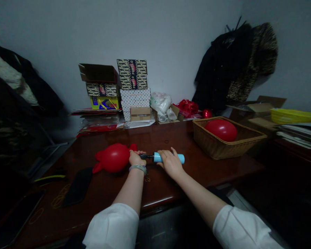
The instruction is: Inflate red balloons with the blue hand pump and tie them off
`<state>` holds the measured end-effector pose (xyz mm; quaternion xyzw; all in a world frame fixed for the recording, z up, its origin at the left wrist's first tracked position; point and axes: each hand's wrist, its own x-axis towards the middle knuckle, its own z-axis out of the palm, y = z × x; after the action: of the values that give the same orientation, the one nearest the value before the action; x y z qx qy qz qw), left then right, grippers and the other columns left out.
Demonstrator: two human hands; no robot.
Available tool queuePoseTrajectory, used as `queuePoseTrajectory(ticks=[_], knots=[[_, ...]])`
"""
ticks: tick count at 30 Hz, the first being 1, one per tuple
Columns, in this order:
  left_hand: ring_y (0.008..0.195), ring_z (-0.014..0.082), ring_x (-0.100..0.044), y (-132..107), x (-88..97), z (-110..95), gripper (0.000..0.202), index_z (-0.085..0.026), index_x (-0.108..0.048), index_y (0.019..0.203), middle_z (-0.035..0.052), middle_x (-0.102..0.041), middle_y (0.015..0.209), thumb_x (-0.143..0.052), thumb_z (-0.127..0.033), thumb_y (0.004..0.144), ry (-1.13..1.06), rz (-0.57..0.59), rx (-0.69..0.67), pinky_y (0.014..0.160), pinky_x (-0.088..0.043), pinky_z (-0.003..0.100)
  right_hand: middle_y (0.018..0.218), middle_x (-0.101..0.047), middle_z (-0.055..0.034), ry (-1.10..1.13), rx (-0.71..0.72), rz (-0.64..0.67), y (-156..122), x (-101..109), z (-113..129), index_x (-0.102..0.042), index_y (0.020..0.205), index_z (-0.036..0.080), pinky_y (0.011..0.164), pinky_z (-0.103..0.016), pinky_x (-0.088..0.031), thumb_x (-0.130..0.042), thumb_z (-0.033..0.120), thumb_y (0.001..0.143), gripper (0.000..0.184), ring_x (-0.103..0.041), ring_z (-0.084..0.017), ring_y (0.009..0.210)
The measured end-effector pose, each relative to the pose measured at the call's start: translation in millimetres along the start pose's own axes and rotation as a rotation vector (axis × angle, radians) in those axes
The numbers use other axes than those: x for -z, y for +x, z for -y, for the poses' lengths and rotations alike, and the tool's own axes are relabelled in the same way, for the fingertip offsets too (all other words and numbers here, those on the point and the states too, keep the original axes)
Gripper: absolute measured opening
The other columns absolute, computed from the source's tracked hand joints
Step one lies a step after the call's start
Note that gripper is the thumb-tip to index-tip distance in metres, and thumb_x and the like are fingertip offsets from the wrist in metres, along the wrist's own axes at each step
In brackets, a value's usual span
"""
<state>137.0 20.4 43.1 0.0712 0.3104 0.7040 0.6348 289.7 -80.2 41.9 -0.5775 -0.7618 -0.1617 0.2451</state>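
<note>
A red balloon [115, 158], partly inflated and with lobes sticking out at its ends, is over the left half of the table. My left hand [136, 157] is closed where the balloon meets the black nozzle of a light-blue hand pump [181, 158]. Its fingertips are partly hidden. My right hand [170, 162] wraps around the blue barrel of the pump, which lies roughly level from left to right. Just below the pump, a few small rubber bands [147, 179] rest on the table.
On the right a wicker basket [217, 150] holds another red balloon [221, 130]. A dark flat pouch [77, 186] and loose rubber bands [60, 196] lie at the left of the brown table [171, 186]. Boxes [136, 98] and plastic bags [161, 102] line the wall.
</note>
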Motion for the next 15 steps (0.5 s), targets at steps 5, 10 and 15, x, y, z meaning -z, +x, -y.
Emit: queuePoseTrajectory(ticks=[5,10,15], knots=[[0.033,0.0078,-0.036,2,-0.1,-12,0.034,-0.021,-0.028,0.062,-0.0089,-0.029,0.044,-0.029,-0.029,0.096,-0.035,-0.086,0.028,0.046,-0.039,0.022,0.121,-0.062,-0.0100,-0.009,0.013,-0.016,-8,3,-21,-0.050,0.127,0.017,0.112,-0.052,-0.020,-0.066,0.030,0.082,0.049,-0.055,-0.024,0.113],[0.033,0.0076,-0.035,2,2.2,-16,0.034,-0.021,-0.029,0.062,-0.0088,-0.030,0.043,-0.028,-0.025,0.096,-0.058,-0.094,0.057,0.047,-0.039,0.022,0.119,-0.063,-0.0100,-0.015,0.030,-0.022,-12,1,-30,-0.051,0.127,0.018,0.113,-0.052,-0.019,-0.066,0.029,0.082,0.048,-0.056,-0.023,0.112],[0.034,0.0076,-0.037,2,-2.3,-1,0.034,-0.021,-0.029,0.062,-0.0084,-0.031,0.044,-0.029,-0.025,0.096,-0.073,-0.071,0.056,0.050,-0.041,0.023,0.120,-0.063,-0.0108,-0.017,0.047,-0.024,-1,-1,-26,-0.051,0.128,0.017,0.113,-0.051,-0.019,-0.068,0.029,0.081,0.051,-0.055,-0.023,0.113]])
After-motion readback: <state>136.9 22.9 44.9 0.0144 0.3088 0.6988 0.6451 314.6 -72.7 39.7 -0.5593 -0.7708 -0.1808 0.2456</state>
